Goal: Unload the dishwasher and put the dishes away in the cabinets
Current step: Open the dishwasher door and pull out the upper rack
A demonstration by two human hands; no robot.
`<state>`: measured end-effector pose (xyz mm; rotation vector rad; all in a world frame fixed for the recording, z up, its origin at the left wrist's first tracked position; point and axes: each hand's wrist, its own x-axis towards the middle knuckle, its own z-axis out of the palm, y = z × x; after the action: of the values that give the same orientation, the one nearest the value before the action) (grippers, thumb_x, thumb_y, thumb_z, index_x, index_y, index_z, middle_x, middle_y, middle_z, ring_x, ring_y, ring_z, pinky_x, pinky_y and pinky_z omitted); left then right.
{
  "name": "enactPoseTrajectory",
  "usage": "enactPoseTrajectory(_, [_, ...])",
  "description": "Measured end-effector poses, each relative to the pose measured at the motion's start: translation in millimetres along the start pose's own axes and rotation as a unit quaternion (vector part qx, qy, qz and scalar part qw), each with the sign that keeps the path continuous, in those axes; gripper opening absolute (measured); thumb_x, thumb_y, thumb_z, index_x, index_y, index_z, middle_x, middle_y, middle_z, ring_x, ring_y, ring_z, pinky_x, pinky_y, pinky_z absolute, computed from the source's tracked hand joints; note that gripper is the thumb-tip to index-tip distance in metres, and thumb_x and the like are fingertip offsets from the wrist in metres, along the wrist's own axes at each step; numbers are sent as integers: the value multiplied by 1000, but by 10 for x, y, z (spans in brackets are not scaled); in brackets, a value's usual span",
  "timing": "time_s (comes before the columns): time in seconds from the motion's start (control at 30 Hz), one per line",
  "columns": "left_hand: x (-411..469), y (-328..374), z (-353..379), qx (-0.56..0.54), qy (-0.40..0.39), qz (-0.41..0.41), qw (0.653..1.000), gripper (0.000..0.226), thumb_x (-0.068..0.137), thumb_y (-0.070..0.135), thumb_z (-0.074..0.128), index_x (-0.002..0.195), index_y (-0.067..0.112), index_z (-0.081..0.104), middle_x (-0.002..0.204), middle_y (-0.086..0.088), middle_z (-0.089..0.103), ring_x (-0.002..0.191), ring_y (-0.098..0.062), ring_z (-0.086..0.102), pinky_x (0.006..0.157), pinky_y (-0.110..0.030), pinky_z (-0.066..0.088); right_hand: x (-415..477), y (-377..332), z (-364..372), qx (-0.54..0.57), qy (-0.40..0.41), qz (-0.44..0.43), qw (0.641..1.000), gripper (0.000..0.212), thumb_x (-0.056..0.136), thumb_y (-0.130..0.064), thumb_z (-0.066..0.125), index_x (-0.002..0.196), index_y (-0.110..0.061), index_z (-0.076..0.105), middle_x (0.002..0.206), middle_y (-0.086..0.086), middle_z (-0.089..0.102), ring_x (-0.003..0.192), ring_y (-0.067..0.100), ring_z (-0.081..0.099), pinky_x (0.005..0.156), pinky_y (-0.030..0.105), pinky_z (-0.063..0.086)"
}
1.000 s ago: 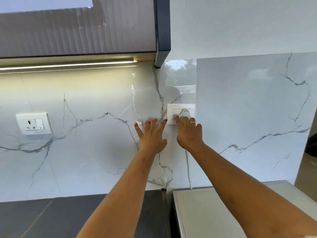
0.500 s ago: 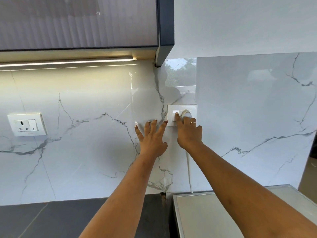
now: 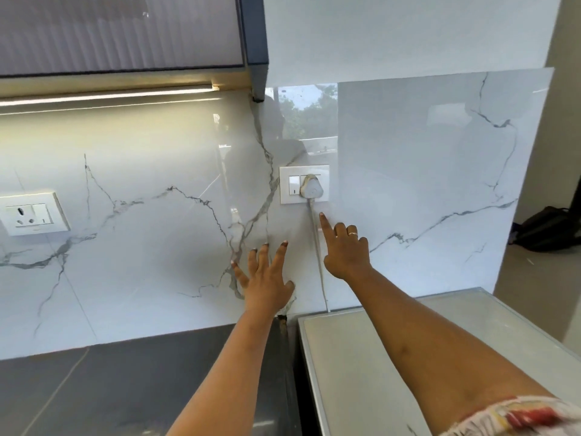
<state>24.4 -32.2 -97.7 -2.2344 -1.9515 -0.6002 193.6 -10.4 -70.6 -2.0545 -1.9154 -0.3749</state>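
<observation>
Two bare hands reach forward toward a glossy white marble-patterned wall panel (image 3: 424,184) with grey veins. The left hand (image 3: 267,275) is spread flat, fingers splayed apart, and seems to rest against the panel, holding nothing. The right hand (image 3: 345,250) is just beside it, higher and to the right, with only the index finger stretched out and the other fingers curled in; it also holds nothing. One ring (image 3: 352,234) shows on a curled finger of the right hand. The two hands are apart, not touching each other.

Two switch-and-socket plates are fixed to the panel. One socket plate (image 3: 304,184) sits just above the right hand's pointing fingertip, which stops short of it. It has one white switch on its left half and one white plug (image 3: 311,189) pushed into its right half. One white cord (image 3: 319,256) drops from the plug, passing between the two hands close to the right index finger, down behind a pale, glass-topped appliance (image 3: 393,357) at the lower right. Whether that appliance is the dishwasher cannot be told from here, and no dishes are in view. The second socket plate (image 3: 31,214) is far to the left, with nothing plugged in.

One upper cabinet (image 3: 119,29) with a ribbed translucent door hangs at the top left, with one lit light strip (image 3: 107,96) beneath it. A dark surface (image 3: 94,388) runs along the bottom left, under the left forearm. A patterned sleeve edge (image 3: 515,416) shows at the bottom right corner. A dark bag (image 3: 547,228) lies on the floor at the far right.
</observation>
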Motion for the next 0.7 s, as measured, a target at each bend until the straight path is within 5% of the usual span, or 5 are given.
enactPoseTrajectory(0.47, [-2219,899,556,-45,-138,-63,987,81,90,47,46,145,43,-13,159,0,-8,145,-27,-14,109,-61,-14,-1943,793,277,43,-81,-15,996,83,89,-23,47,150,-31,-10,140,7,33,127,30,35,93,42,39])
enactPoseTrajectory(0.7, [-3402,1695,864,-20,-166,8,986,74,92,51,39,144,46,-13,158,4,-7,146,-24,-12,109,-59,-15,-3180,1614,477,71,-150,39,985,77,91,-26,45,151,-30,-4,144,5,30,130,29,33,100,44,37])
